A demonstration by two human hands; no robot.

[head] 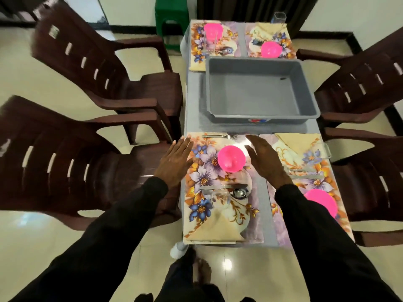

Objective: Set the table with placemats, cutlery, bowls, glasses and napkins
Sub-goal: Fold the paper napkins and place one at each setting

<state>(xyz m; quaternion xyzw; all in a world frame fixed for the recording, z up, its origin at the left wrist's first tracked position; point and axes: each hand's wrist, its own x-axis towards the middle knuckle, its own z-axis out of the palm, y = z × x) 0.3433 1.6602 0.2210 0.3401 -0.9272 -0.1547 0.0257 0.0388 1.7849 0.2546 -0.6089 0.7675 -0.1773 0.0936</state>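
A near-left floral placemat (202,171) carries a pink bowl (231,158), a fork (219,135) at its far edge, a knife and spoon (224,188), a clear glass (218,198) and a folded beige napkin (216,231). My left hand (175,161) hovers flat at this mat's left edge, fingers straight. My right hand (267,159) is flat just right of the bowl, holding nothing. The near-right placemat (314,171) has a pink bowl (320,201), a napkin (298,141) and cutlery (305,174). Two far mats each hold a pink bowl (213,31) (271,49).
An empty grey plastic tub (261,92) stands mid-table between the near and far settings. A clear glass (279,19) is at the far right corner. Dark brown plastic chairs (76,153) (370,83) flank both long sides. A green stool (172,16) stands beyond the table.
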